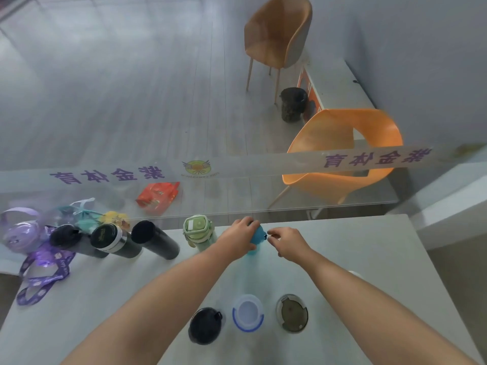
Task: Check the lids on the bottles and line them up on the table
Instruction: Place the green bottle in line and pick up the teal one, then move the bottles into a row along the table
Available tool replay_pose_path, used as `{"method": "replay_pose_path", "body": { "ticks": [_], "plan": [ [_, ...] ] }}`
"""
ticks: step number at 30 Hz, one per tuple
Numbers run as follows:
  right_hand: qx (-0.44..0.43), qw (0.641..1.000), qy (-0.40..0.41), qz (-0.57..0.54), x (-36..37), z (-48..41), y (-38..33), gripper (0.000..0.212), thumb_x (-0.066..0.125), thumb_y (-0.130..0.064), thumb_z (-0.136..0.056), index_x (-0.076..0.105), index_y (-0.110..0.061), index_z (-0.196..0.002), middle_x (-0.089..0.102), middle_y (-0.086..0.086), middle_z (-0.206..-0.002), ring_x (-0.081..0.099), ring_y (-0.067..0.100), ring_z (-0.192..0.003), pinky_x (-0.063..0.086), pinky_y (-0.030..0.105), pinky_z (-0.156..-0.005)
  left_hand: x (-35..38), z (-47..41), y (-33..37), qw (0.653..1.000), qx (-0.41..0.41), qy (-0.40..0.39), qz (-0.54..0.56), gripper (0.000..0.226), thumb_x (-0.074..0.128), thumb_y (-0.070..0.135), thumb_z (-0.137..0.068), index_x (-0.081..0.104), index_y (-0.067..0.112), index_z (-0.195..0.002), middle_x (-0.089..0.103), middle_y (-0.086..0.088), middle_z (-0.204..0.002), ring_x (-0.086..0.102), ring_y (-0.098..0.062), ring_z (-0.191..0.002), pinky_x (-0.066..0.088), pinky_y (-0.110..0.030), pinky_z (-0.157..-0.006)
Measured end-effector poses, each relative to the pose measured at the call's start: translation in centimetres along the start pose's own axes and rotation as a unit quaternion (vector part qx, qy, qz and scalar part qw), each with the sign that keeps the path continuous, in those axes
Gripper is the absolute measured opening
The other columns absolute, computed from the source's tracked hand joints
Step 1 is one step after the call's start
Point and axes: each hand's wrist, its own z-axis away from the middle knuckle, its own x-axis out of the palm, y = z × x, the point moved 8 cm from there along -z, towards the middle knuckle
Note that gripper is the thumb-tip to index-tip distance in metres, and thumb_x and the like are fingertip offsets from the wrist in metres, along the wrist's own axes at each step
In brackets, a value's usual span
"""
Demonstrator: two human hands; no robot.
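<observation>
— Head view: what do the hands do?
— The left hand (238,234) wraps around a blue bottle (257,237) at the far edge of the counter (369,259). The right hand (288,242) pinches its fingers beside the lid.
— Where are the others?
— A green bottle (198,231) stands just left. Three black bottles (152,242) line up further left.

The blue bottle (257,239) at centre frame is largely covered by the left hand (237,237). The purple bottle (18,233) at the left edge is blurred, its lid indistinct.
</observation>
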Motion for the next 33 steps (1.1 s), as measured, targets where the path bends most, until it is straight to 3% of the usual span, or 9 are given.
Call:
{"method": "replay_pose_path", "body": {
  "ticks": [3, 7, 9, 13, 20, 23, 25, 29, 33],
  "plan": [
    [-0.006, 1.0, -0.004, -0.003, -0.1, -0.7, -0.2, 0.029, 0.053, -0.022, -0.098, 0.07, -0.019, -0.121, 0.073, 0.002, -0.107, 0.062, 0.015, -0.059, 0.059, 0.034, -0.067, 0.1, -0.6, 0.0, 1.0, -0.006, -0.003, 0.0, 0.065, 0.073, 0.025, -0.08, 0.042, 0.018, -0.136, 0.042, -0.006, -0.138, 0.046, -0.032, -0.118, 0.048, -0.046, -0.092],
    [0.009, 1.0, 0.002, 0.012, -0.3, -0.8, 0.1, 0.034, 0.048, -0.022, -0.098, 0.067, -0.02, -0.126, 0.072, 0.004, -0.119, 0.069, 0.025, -0.092, 0.059, 0.039, -0.084, 0.1, -0.2, 0.2, 1.0, -0.014, -0.008, -0.01, 0.078, 0.073, 0.031, -0.084, 0.03, 0.02, -0.148, 0.029, -0.007, -0.152, 0.032, -0.033, -0.134, 0.043, -0.047, -0.103],
    [0.021, 1.0, 0.002, 0.018, -0.6, -0.6, 0.4, 0.037, 0.044, -0.019, -0.097, 0.067, -0.02, -0.125, 0.071, 0.003, -0.118, 0.068, 0.026, -0.099, 0.058, 0.04, -0.086, -0.7, 0.9, 0.7, 1.0, -0.007, 0.026, -0.005, 0.081, 0.07, 0.039, -0.086, 0.025, 0.02, -0.152, 0.021, -0.008, -0.158, 0.021, -0.031, -0.142, 0.035, -0.047, -0.111],
    [0.018, 0.998, -0.045, 0.046, 0.0, 0.8, 0.6, 0.03, 0.043, -0.018, -0.09, 0.072, -0.017, -0.096, 0.075, 0.003, -0.094, 0.067, 0.022, -0.082, 0.061, 0.043, -0.078, -2.1, 5.0, 2.5, 0.99, 0.059, 0.128, 0.007, 0.055, 0.062, 0.039, -0.093, 0.047, 0.013, -0.139, 0.046, -0.009, -0.143, 0.038, -0.028, -0.13, 0.04, -0.042, -0.107],
    [-0.058, 0.991, -0.067, 0.097, 1.7, 4.5, -0.5, 0.024, 0.047, -0.015, -0.089, 0.07, -0.012, -0.084, 0.074, 0.0, -0.082, 0.066, 0.013, -0.076, 0.059, 0.04, -0.08, -0.1, 11.0, 1.7, 0.999, 0.018, 0.034, 0.002, 0.042, 0.042, 0.048, -0.101, 0.048, 0.024, -0.135, 0.051, 0.005, -0.134, 0.049, -0.015, -0.115, 0.045, -0.032, -0.098],
    [-0.073, 0.99, -0.084, 0.088, 3.0, 6.6, -1.8, 0.025, 0.047, -0.015, -0.09, 0.071, -0.015, -0.093, 0.075, 0.0, -0.095, 0.067, 0.015, -0.086, 0.056, 0.033, -0.085, 0.3, 13.5, 0.9, 1.0, 0.004, -0.02, 0.023, 0.046, 0.043, 0.055, -0.097, 0.047, 0.03, -0.135, 0.051, 0.007, -0.134, 0.053, -0.013, -0.111, 0.046, -0.03, -0.091],
    [-0.08, 0.986, -0.116, 0.092, 4.3, 8.4, -2.8, 0.029, 0.051, -0.025, -0.092, 0.069, -0.021, -0.114, 0.071, -0.003, -0.113, 0.065, 0.015, -0.101, 0.053, 0.03, -0.093, 1.0, 15.2, 0.2, 0.997, -0.012, -0.068, 0.03, 0.052, 0.047, 0.063, -0.093, 0.043, 0.034, -0.136, 0.048, 0.01, -0.135, 0.054, -0.013, -0.112, 0.045, -0.029, -0.088],
    [-0.085, 0.958, -0.219, 0.166, 7.8, 11.6, -3.8, 0.075, 0.067, -0.057, -0.083, 0.037, -0.037, -0.15, 0.047, -0.007, -0.149, 0.048, 0.018, -0.134, 0.041, 0.036, -0.111, 2.0, 18.4, -0.2, 0.992, -0.009, -0.126, 0.024, 0.075, 0.057, 0.078, -0.076, 0.036, 0.04, -0.138, 0.044, 0.011, -0.139, 0.048, -0.015, -0.12, 0.046, -0.036, -0.095],
    [-0.123, 0.916, -0.223, 0.311, 10.8, 13.1, -4.9, 0.091, 0.075, -0.058, -0.076, 0.025, -0.042, -0.152, 0.047, 0.0, -0.147, 0.048, 0.027, -0.132, 0.042, 0.042, -0.108, 3.2, 21.5, -0.6, 0.988, 0.036, -0.144, -0.047, 0.092, 0.066, 0.076, -0.065, 0.027, 0.04, -0.14, 0.039, 0.006, -0.14, 0.042, -0.021, -0.124, 0.047, -0.042, -0.096]
  ]
}}
